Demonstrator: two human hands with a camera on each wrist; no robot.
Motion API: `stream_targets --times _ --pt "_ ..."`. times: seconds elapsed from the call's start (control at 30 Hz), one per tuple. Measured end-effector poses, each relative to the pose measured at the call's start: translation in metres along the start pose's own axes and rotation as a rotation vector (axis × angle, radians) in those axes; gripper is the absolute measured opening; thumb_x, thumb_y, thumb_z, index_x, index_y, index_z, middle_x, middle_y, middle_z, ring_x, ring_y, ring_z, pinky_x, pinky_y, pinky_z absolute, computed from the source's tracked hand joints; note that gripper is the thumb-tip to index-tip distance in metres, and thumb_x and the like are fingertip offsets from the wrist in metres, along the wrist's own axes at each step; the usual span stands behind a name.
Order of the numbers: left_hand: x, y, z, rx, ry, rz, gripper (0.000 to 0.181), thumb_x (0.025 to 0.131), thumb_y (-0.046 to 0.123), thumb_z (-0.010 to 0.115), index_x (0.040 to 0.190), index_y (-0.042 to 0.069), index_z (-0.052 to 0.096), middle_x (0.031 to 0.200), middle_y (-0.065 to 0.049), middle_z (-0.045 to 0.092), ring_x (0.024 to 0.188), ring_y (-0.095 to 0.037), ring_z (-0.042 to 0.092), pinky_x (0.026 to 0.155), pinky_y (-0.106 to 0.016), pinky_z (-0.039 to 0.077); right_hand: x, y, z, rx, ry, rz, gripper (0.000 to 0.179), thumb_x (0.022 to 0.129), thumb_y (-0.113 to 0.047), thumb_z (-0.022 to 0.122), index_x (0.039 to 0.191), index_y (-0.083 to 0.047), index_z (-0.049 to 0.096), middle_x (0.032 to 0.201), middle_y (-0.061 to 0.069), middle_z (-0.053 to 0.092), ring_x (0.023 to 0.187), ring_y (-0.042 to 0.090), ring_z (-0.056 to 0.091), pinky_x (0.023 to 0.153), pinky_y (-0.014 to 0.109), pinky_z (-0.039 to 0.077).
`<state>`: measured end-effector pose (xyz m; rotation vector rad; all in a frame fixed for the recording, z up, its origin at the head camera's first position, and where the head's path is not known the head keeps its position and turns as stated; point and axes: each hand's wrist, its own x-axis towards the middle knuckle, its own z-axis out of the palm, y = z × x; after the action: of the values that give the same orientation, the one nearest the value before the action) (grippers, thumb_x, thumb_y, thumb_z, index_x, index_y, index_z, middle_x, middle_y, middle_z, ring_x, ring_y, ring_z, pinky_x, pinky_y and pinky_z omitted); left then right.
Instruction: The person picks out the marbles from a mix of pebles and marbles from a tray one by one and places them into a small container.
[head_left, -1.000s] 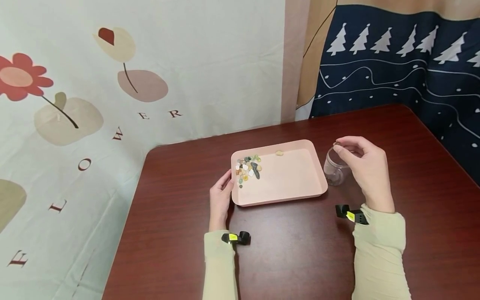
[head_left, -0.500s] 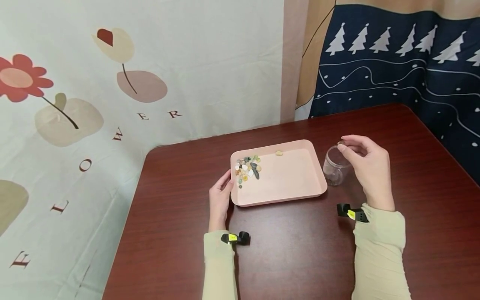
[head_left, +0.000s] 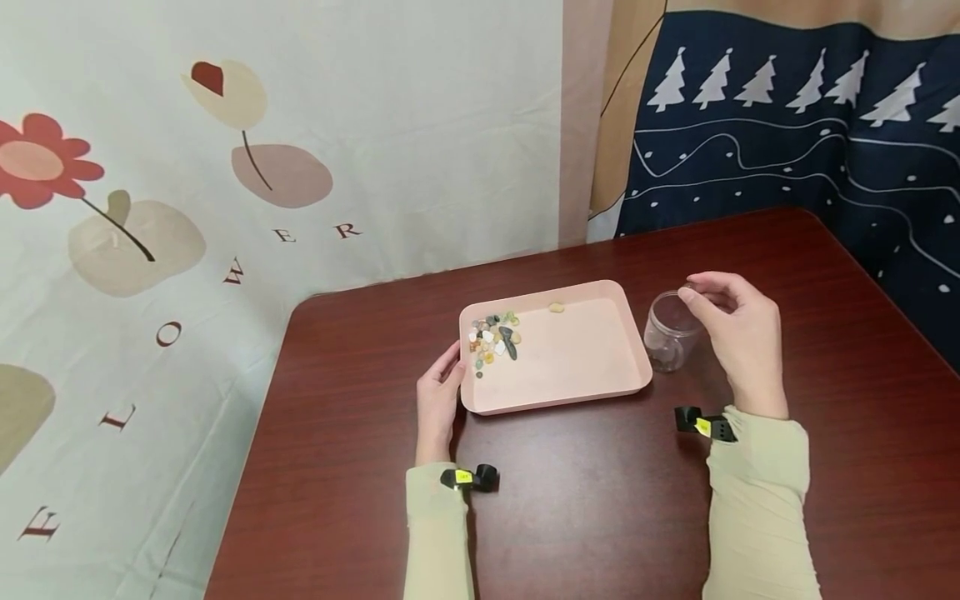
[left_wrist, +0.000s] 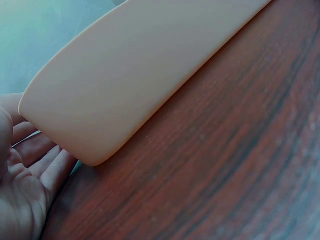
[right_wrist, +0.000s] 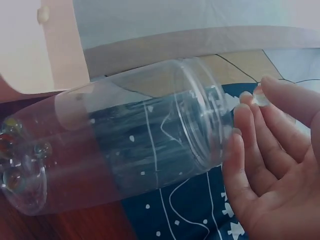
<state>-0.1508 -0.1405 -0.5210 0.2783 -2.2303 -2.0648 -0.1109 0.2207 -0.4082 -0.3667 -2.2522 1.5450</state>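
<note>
In the head view my left hand (head_left: 438, 404) rests against the left end of a pink tray (head_left: 562, 354). Its fingers (left_wrist: 47, 160) lie fairly straight along the tray's outer wall in the left wrist view. Small mixed pebbles (head_left: 495, 337) are gathered at the tray's left side, and one pale pebble (head_left: 556, 307) lies by the back wall. Right of the tray stands a clear jar (head_left: 670, 342). Above its open mouth my right hand (head_left: 742, 333) pinches a clear glass marble (right_wrist: 260, 96) between thumb and fingers. Several glass marbles (right_wrist: 14, 179) lie at the jar's bottom.
All of this stands on a dark reddish-brown wooden table (head_left: 585, 500). A pale flower-print cloth (head_left: 420, 150) hangs behind it, and a navy cloth with white trees (head_left: 757, 158) hangs at the right. The jar stands close beside the tray's right end.
My right hand has shifted slightly right over the jar's mouth, still pinching the marble. The left hand and tray stay as they were; the head view has drifted a little.
</note>
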Motion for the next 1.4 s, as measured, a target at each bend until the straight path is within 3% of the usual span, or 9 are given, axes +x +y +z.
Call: stream_targets --times 0.47,0.67,1.03,1.4 --pt "-0.001 0.009 -0.002 -0.033 -0.035 -0.050 0.034 0.087 0.012 0.058 0.121 0.013 0.057 0.122 -0.002 0.055 0.109 -0.012 0.052 0.087 -0.024 0.044 0.002 0.005 0.002 -0.061 0.029 0.059 0.036 0.080 -0.042 0.061 0.110 -0.022 0.064 0.103 -0.001 0.062 0.090 0.009 0.053 0.070 0.018 0.042" --pt "0.001 0.003 -0.001 -0.030 -0.025 -0.025 0.033 0.086 0.017 0.060 0.119 0.018 0.059 0.119 0.004 0.056 0.107 -0.006 0.053 0.085 -0.019 0.044 0.003 0.007 0.003 -0.075 0.039 0.050 0.036 0.081 -0.042 0.061 0.110 -0.022 0.064 0.105 0.000 0.062 0.091 0.009 0.052 0.070 0.017 0.043" --pt "0.002 0.001 0.000 -0.037 -0.018 -0.011 0.032 0.086 0.015 0.060 0.118 0.018 0.060 0.119 0.003 0.056 0.107 -0.009 0.053 0.086 -0.023 0.044 0.005 0.010 0.006 -0.034 0.081 0.053 0.032 0.079 -0.035 0.065 0.107 -0.020 0.065 0.101 -0.001 0.063 0.087 0.009 0.053 0.068 0.015 0.042" --pt "0.001 0.001 0.000 -0.030 -0.017 -0.005 0.033 0.086 0.017 0.059 0.119 0.018 0.059 0.119 0.004 0.056 0.107 -0.006 0.052 0.086 -0.021 0.044 0.006 0.013 0.006 -0.068 0.046 0.075 0.036 0.079 -0.041 0.064 0.109 -0.021 0.065 0.106 -0.001 0.061 0.092 0.009 0.053 0.070 0.015 0.043"
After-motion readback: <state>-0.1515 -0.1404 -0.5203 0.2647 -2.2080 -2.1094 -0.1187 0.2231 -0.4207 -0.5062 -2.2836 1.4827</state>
